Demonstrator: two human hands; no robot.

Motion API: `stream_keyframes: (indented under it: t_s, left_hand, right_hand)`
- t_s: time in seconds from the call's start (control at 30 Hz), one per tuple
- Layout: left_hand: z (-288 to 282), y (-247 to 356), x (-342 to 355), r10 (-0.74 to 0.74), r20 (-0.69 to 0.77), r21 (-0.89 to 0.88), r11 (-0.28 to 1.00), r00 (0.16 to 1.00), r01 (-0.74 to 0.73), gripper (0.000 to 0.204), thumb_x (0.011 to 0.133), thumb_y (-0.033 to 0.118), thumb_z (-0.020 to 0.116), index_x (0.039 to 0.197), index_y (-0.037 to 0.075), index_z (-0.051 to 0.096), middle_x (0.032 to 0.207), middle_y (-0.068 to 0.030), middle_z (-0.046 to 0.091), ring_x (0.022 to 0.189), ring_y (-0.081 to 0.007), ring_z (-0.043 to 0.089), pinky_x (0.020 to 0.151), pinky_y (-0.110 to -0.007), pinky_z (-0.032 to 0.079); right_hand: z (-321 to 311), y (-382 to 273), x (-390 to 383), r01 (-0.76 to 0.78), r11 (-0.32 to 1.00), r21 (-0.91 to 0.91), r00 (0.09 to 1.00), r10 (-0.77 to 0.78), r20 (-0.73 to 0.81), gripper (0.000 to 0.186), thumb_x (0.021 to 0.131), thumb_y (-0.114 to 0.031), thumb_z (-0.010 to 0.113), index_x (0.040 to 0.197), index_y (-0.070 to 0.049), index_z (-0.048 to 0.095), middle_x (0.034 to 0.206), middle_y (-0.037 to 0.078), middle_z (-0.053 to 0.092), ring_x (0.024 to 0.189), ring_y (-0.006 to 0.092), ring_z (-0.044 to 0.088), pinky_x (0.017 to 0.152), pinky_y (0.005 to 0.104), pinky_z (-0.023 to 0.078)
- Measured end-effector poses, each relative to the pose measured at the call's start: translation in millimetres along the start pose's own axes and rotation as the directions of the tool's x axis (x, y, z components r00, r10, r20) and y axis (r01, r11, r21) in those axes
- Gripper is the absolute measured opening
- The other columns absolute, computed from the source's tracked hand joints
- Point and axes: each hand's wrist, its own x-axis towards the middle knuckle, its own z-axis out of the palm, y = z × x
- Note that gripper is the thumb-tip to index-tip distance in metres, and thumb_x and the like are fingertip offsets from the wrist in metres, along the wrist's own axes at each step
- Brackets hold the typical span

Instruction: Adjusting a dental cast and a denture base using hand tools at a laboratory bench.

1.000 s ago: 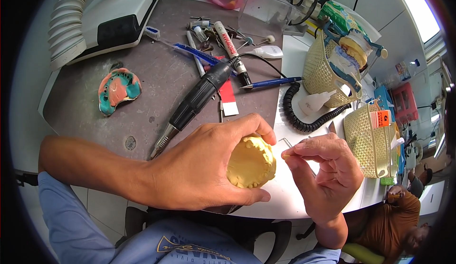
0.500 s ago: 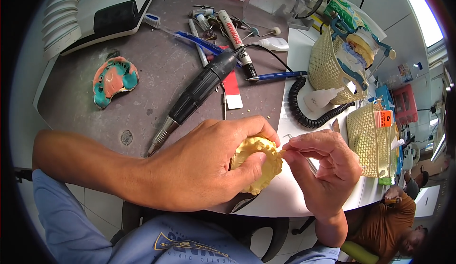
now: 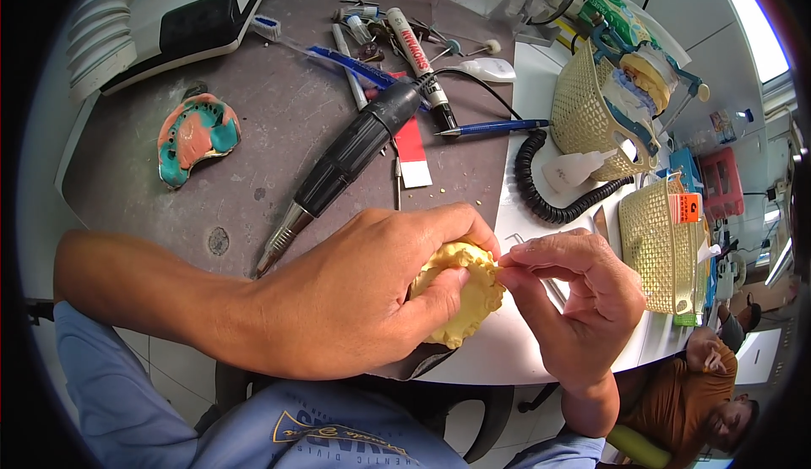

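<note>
A yellow plaster dental cast is gripped in my left hand. The thumb presses across its inner side, and the fingers wrap behind its far edge. My right hand is closed in a pinch, thumb and forefinger meeting at the cast's right rim beside the teeth. Whatever sits between those fingertips is too small or hidden to make out. A thin bent metal end shows just beyond the right fingers; I cannot tell whether it is held or lies on the table.
Left of centre lies a black rotary handpiece; farther left, a pink-and-green dental impression. Behind are a marker, a blue pen, a toothbrush and several burs. Cream baskets stand right, with a coiled cord. Another person sits lower right.
My view has shifted slightly, so the table things sit a little farther left. Both hands stay at the cast, the right fingertips still at its rim. The other person's hand has moved.
</note>
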Motion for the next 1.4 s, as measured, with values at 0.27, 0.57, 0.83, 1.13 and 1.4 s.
stream_keyframes:
  t_s: [0.27,0.57,0.83,1.13,1.4]
  left_hand:
    - [0.5,-0.7,0.5,0.000,-0.003,0.027,1.000,1.000,0.000,0.027,0.091,0.004,0.050,0.118,-0.002,0.054,0.091,-0.0128,0.066,0.084,-0.0150,0.065,0.077,-0.032,0.051]
    - [1.3,-1.6,0.2,-0.005,-0.006,0.004,1.000,1.000,0.005,0.029,0.089,0.004,0.051,0.117,-0.003,0.054,0.091,-0.0134,0.066,0.084,-0.0176,0.066,0.077,-0.033,0.052]
    - [2.5,-4.3,0.9,0.025,-0.033,0.010,1.000,0.999,-0.024,0.029,0.087,0.003,0.053,0.116,-0.002,0.054,0.087,-0.0137,0.066,0.080,-0.0192,0.067,0.073,-0.033,0.052]
    - [2.4,-2.8,0.1,0.018,-0.030,0.008,1.000,0.999,-0.018,0.029,0.087,0.003,0.053,0.115,-0.001,0.055,0.085,-0.0135,0.066,0.078,-0.0200,0.068,0.071,-0.033,0.052]
    - [2.2,-3.0,0.4,0.011,-0.025,-0.010,1.000,1.000,-0.012,0.029,0.087,0.003,0.054,0.115,-0.002,0.055,0.087,-0.0141,0.066,0.079,-0.0206,0.068,0.072,-0.034,0.052]
  right_hand:
    - [0.1,0.5,1.1,0.032,0.999,-0.010,0.999,-0.032,0.012,0.020,0.073,0.010,0.077,0.090,0.005,0.070,0.080,0.012,0.071,0.068,0.0159,0.069,0.060,0.0242,0.055]
    - [-2.4,2.1,3.3,0.036,0.999,-0.012,0.998,-0.035,0.049,0.017,0.073,0.009,0.077,0.087,0.004,0.070,0.080,0.012,0.070,0.068,0.0163,0.069,0.060,0.0243,0.054]
    - [-3.3,5.5,6.0,0.037,0.999,0.004,0.993,-0.037,0.115,0.018,0.073,0.010,0.075,0.089,0.003,0.071,0.080,0.011,0.071,0.069,0.0157,0.069,0.061,0.0243,0.053]
    - [-5.1,5.2,6.2,0.046,0.999,-0.003,0.991,-0.046,0.127,0.021,0.071,0.013,0.071,0.091,0.003,0.071,0.081,0.011,0.071,0.069,0.0161,0.069,0.061,0.0243,0.054]
    - [-6.2,4.9,6.2,0.025,1.000,-0.001,0.991,-0.024,0.128,0.020,0.072,0.011,0.073,0.090,0.003,0.070,0.080,0.012,0.070,0.068,0.0167,0.069,0.061,0.0249,0.054]
